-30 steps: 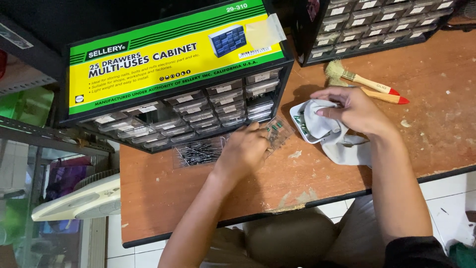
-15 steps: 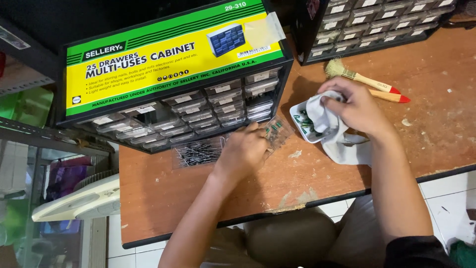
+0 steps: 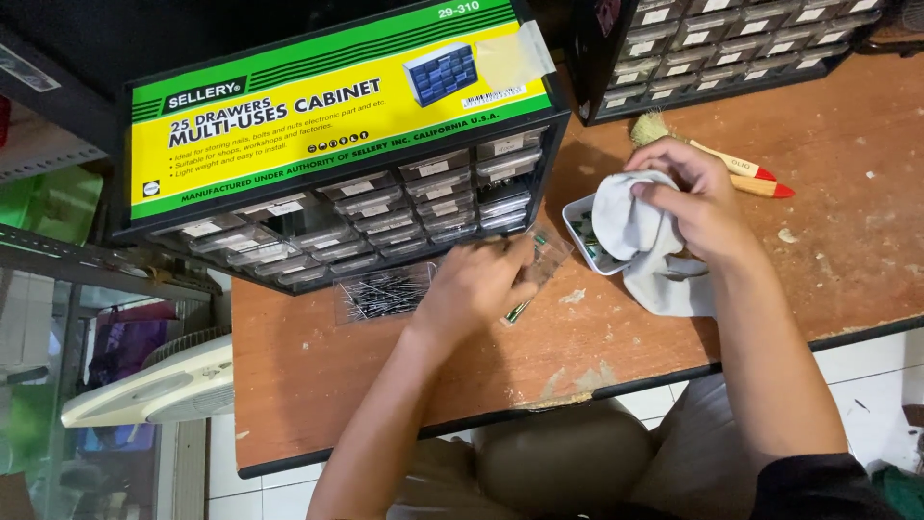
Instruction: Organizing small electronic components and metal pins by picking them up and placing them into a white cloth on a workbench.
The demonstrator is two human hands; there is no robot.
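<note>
Small clear packets of electronic parts (image 3: 539, 270) lie on the wooden table (image 3: 385, 385) just in front of the drawer cabinet (image 3: 337, 164), and the left hand (image 3: 476, 284) rests on them, fingers curled down over the plastic; whether it pinches a packet or only presses it I cannot tell. Just to the left of that hand, still in front of the cabinet, lies a clear bag of thin metal pins (image 3: 380, 294).

To the right of the cabinet's front corner, the right hand (image 3: 698, 202) grips a white cloth (image 3: 640, 241) bunched into a small white tray (image 3: 582, 236) that holds green parts. Compared with a second ago, this hand has pushed the cloth further over the tray, so less of its inside shows; the wiping looks to be under way. The left hand has hardly moved in that time.

Beyond the right hand, further from the cabinet's corner, lies a small brush with a red-tipped wooden handle (image 3: 717, 159). A second drawer cabinet (image 3: 712, 48) stands at the back of the table.
</note>
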